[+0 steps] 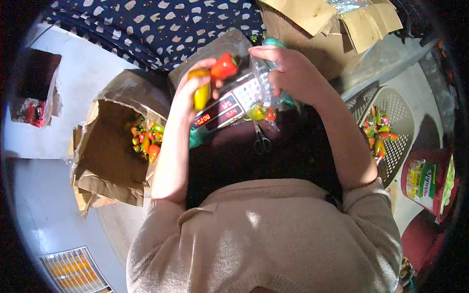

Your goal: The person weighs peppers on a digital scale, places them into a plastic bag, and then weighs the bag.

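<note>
My left hand [186, 89] grips a yellow pepper [202, 96] and a red pepper [224, 66] together, above a digital scale [247, 91] with lit red digits. To the right, my right hand [291, 71] holds a clear plastic bag [263, 81] by its upper part, with some fingers hidden behind it. A yellow-green pepper [257, 112] and a smaller red pepper [271, 114] show in the lower part of the bag, by the scale's front edge. A pair of scissors [262, 142] lies just below them, handles towards me.
Left of me, an open cardboard box [110, 146] holds several peppers [146, 137]. On the right stand a perforated plastic basket [399, 106] with more peppers [379, 132] and a dark red bucket [410, 175]. Another cardboard box [311, 47] is beyond my right hand, beside patterned cloth [154, 22].
</note>
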The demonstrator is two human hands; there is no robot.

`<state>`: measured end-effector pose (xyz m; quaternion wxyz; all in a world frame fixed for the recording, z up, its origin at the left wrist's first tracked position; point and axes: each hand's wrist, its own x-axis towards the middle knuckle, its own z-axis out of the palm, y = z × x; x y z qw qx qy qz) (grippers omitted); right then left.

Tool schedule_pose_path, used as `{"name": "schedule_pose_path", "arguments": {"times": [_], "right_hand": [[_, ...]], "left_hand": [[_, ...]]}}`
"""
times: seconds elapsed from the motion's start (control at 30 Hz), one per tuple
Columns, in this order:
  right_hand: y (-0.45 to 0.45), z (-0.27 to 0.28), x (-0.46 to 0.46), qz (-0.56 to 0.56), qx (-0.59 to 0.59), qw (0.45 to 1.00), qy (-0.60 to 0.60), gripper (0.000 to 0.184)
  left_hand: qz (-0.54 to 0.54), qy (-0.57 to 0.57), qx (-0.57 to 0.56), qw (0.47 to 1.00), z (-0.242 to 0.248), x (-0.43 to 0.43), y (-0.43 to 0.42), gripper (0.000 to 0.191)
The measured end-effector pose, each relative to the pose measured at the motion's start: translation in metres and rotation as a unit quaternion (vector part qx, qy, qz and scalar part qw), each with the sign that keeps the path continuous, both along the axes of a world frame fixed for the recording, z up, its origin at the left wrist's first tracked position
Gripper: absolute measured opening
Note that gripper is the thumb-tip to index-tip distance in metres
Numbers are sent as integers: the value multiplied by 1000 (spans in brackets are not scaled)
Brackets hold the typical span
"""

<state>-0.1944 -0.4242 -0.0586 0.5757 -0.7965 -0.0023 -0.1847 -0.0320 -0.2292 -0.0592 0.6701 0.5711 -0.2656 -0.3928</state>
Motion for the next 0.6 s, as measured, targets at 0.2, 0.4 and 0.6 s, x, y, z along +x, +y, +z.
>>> {"name": "schedule_pose_path", "arguments": {"times": [0.2,0.4,0.6], "right_hand": [[22,18,-8,-46,-193,974,-105,54],[34,24,-27,15,-292,950,-114,53],[20,19,-47,117,-207,970,-56,57]], "left_hand": [[-62,69,-13,996,31,-67,15,50],[-38,248,-14,968,16,-86,9,56],[-124,231,78,962,2,-97,13,52]]}}
